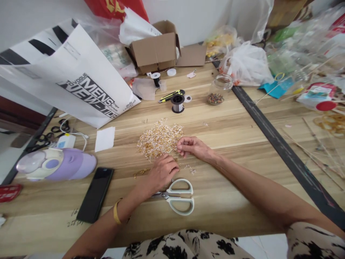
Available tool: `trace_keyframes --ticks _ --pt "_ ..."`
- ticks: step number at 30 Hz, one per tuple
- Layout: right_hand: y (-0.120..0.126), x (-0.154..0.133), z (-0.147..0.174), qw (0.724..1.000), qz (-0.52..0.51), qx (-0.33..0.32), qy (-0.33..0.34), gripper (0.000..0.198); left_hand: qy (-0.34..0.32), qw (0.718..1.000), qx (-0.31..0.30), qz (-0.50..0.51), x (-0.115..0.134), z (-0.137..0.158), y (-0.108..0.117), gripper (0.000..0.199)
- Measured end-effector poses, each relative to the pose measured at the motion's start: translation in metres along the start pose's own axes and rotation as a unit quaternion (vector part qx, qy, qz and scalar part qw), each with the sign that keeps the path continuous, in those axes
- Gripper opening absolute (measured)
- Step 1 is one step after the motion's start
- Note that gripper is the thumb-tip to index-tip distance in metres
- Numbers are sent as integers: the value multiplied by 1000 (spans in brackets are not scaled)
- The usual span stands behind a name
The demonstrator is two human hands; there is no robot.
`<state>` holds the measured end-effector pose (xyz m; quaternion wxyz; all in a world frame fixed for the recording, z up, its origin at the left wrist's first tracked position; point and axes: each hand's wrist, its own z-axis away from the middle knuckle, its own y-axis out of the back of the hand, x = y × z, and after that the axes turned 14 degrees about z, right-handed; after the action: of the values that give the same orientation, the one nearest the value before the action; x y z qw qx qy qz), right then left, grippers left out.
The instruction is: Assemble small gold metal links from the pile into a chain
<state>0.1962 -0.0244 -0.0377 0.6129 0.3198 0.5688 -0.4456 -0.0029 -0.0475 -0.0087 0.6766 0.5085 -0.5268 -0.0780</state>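
Observation:
A heap of small gold and silver jewellery pieces (159,138) lies mid-table. At its right edge my right hand (191,146) has thumb and forefinger pinched together; whatever sits between them is too small to name. My left hand (163,169) rests at the near side of the heap, fingers curled downward, their tips partly hidden. Close to the left hand lie white-handled scissors (181,197), the blades partly under the wrist. A little cluster of silver pieces (190,169) is to the right of the left hand, and some gold pieces (140,173) lie to its left.
Behind the heap stand a wire spool (178,104), a cutter knife (169,96) and a glass jar (219,90) of beads. On the left are a phone (95,194), a purple bottle (67,163) and a large paper bag (88,75). A cardboard box (155,50) stands at the back.

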Motion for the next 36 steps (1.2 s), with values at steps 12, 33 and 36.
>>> trace_keyframes --ticks 12,33,36 --pt "0 -4 1 1000 9 -15 4 21 -15 999 -31 -40 -1 -2 3 18" --pt "-11 -5 2 997 6 75 20 27 180 894 128 390 -33 -30 31 19" --pt "-15 -4 3 994 31 97 41 28 188 878 133 419 -34 -35 29 20"
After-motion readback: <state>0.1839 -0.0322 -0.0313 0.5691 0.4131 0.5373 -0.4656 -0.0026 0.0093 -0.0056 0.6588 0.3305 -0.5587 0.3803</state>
